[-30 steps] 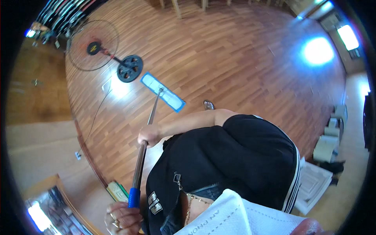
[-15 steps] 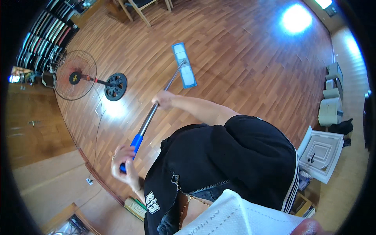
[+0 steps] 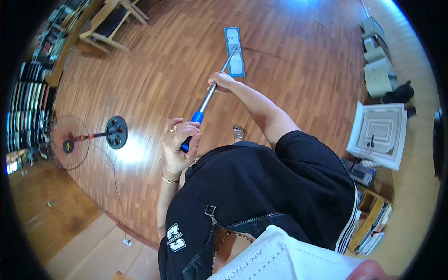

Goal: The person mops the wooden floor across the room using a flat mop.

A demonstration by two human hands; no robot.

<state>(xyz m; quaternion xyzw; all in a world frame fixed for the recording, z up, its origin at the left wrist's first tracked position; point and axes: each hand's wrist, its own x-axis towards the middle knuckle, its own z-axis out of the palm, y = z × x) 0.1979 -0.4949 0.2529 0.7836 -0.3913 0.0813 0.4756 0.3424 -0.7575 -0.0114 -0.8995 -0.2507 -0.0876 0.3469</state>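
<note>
A flat mop (image 3: 234,65) lies with its long pad on the wooden floor ahead of me; the pad is white with a blue fringe. Its silver pole slants back toward me and ends in a blue grip. My right hand (image 3: 222,81) is closed round the metal pole partway up. At the top end, my left hand (image 3: 181,143) curls its fingers about the blue grip, with a ring and a bracelet showing. Part of the grip is hidden behind those fingers.
On the left stands a fan (image 3: 69,144) with a round black base, its cable trailing over the floor. A wooden chair (image 3: 109,28) is at the far left, near shelves of folders (image 3: 30,112). White cabinet (image 3: 378,133) and beige machines (image 3: 378,77) line the right side.
My view has turned, so the fan sits lower and the chair shows more. Both hands and the mop have shifted right and up in the picture. The left fingers wrap the grip more closely.
</note>
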